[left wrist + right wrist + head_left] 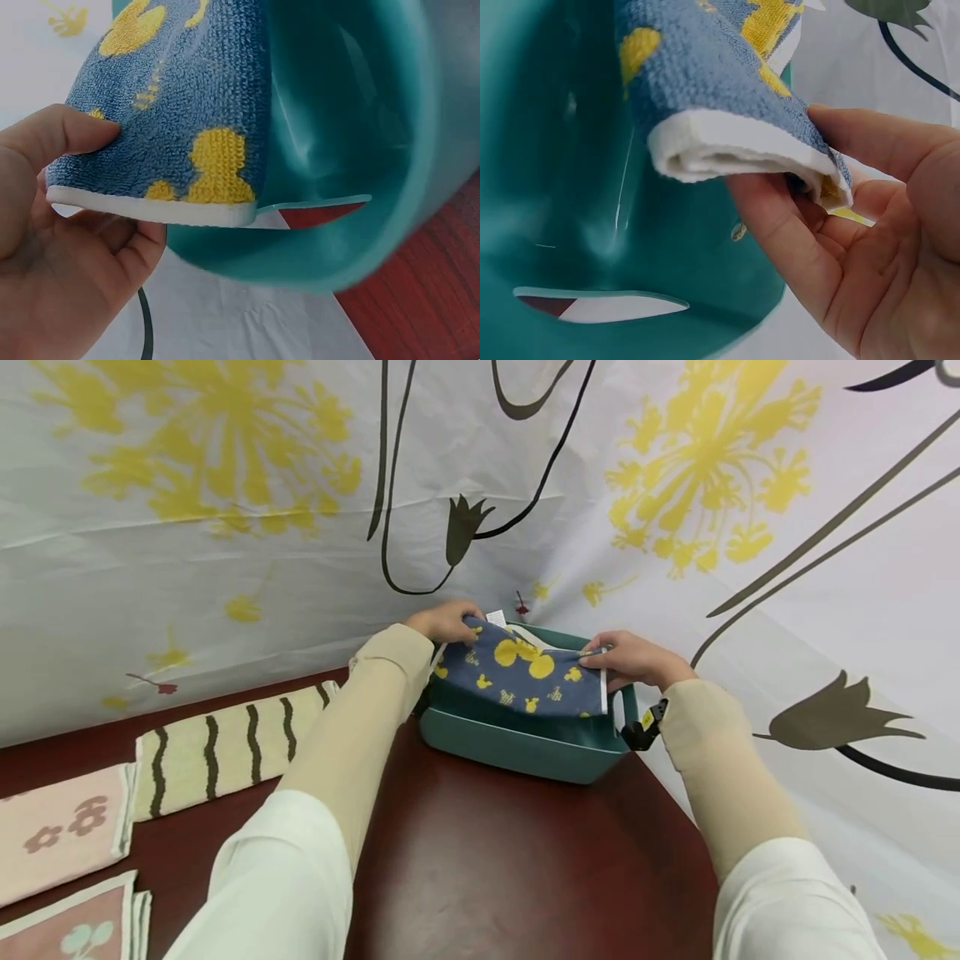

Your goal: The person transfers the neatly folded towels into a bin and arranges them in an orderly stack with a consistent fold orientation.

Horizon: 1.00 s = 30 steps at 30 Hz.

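Both hands hold a folded blue towel (pixel 517 670) with yellow mouse-head shapes and white edging over a teal plastic basket (pixel 517 747). At the towel's left end, my left hand (pixel 448 621) pinches it, thumb on top and fingers beneath, as the left wrist view shows with the hand (pixel 82 202). The right hand (pixel 633 658) grips the other end; in the right wrist view its thumb lies above the towel (pixel 720 97) and its fingers below. The towel's folded layers show at its white edge. Part of the basket's inside is hidden under the towel.
On the dark red table (pixel 450 860), a cream towel with dark wavy stripes (pixel 232 747) lies at the left. Nearer are a pink flowered towel (pixel 63 831) and a pink towel with a pale blue motif (pixel 82 922). A patterned white curtain (pixel 300 568) hangs behind the basket.
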Available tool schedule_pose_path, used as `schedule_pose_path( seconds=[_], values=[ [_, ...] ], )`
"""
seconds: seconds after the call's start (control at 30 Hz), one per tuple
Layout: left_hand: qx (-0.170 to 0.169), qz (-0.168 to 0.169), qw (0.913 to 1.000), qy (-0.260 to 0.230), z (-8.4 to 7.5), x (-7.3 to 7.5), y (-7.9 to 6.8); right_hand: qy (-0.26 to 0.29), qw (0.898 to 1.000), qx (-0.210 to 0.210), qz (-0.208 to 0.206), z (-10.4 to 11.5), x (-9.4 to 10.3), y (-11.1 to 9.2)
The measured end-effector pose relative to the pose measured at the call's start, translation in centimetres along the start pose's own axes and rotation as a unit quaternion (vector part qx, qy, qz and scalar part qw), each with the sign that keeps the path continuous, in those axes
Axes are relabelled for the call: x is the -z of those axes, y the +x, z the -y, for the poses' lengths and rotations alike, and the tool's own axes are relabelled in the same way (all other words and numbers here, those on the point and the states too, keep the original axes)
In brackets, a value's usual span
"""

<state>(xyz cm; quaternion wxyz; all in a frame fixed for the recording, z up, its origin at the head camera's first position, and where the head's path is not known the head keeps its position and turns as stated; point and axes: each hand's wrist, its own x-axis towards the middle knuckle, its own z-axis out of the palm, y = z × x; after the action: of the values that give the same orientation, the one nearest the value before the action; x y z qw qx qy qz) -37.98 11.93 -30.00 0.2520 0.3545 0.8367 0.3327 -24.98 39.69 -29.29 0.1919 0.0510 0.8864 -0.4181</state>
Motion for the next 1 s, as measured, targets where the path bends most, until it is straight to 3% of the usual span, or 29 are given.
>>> schedule_pose_path(
  seconds=[0.07,0.2,0.27,0.33,0.4,0.47,0.57,0.63,0.8,1.0],
  values=[
    [-0.005,0.006,1.0,-0.005,2.2,-0.1,2.6,0.005,1.0,-0.007,0.004,0.1,0.1,0.4],
    [-0.032,0.032,0.9989,-0.009,8.5,-0.3,10.0,0.011,1.0,-0.025,0.013,0.1,0.2,1.1],
    [-0.011,0.05,0.9987,0.0,8.7,-0.4,11.1,0.009,0.999,-0.036,0.019,0.1,0.2,1.4],
    [0.013,0.062,0.9979,0.01,6.8,-0.6,9.8,0.002,0.999,-0.043,0.026,0.0,0.2,1.7],
    [0.045,0.072,0.9957,0.035,2.8,-0.6,6.1,-0.007,0.998,-0.049,0.031,-0.1,0.0,1.9],
    [0.076,0.082,0.9917,0.063,0.6,-0.7,4.6,-0.019,0.998,-0.057,0.035,-0.1,-0.1,2.1],
    [0.084,0.095,0.989,0.076,0.2,-0.4,4.1,-0.031,0.997,-0.064,0.039,0.1,-0.3,2.2],
    [0.102,0.1,0.9867,0.079,1.0,-0.4,5.0,-0.036,0.996,-0.069,0.043,0.2,-0.5,2.3],
    [0.127,0.119,0.9804,0.092,-0.4,-0.7,2.8,-0.045,0.994,-0.082,0.054,0.0,-0.8,2.5],
    [0.134,0.158,0.9739,0.093,-0.8,-1.0,1.9,-0.065,0.99,-0.101,0.078,-0.2,-1.2,2.4]
  ],
)
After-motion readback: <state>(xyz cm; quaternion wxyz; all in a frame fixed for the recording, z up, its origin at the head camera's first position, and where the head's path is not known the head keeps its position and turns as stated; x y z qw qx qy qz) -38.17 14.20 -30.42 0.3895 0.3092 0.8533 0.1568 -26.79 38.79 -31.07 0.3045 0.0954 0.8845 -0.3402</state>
